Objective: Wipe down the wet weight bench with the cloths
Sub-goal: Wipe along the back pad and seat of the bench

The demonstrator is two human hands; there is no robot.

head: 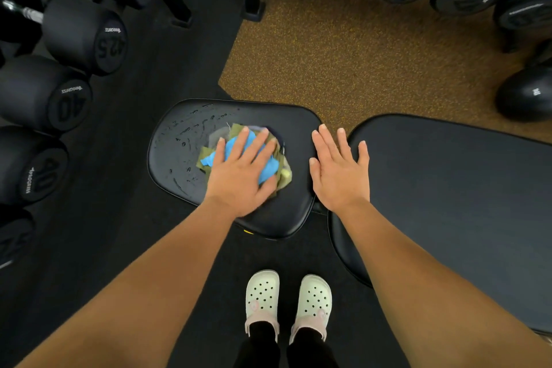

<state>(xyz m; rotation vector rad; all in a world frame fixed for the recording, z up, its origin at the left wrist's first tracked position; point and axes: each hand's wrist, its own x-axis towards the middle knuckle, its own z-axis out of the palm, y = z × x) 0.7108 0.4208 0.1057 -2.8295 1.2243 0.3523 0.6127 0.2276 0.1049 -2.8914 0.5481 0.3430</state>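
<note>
Blue and olive cloths (pixel 268 169) are lying bunched under the left hand (pixel 239 172), which is pressing flat, fingers spread, on the seat (pixel 179 152) (running left-right); the right hand (pixel 339 167) is stretching straight fingers over its right edge.

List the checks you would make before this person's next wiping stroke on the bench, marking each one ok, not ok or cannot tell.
1. Contact: the left hand presses flat on the cloths, fingers straight: ok.
2. Placement: the cloths lie on the seat pad: ok.
3. Dryness of the seat pad: not ok, water droplets lie left of the cloths.
4. Spare hand: the right hand is open and holds nothing, by the gap between the pads: ok.
5. Dryness of the back pad: cannot tell, though no droplets show on it.
</note>
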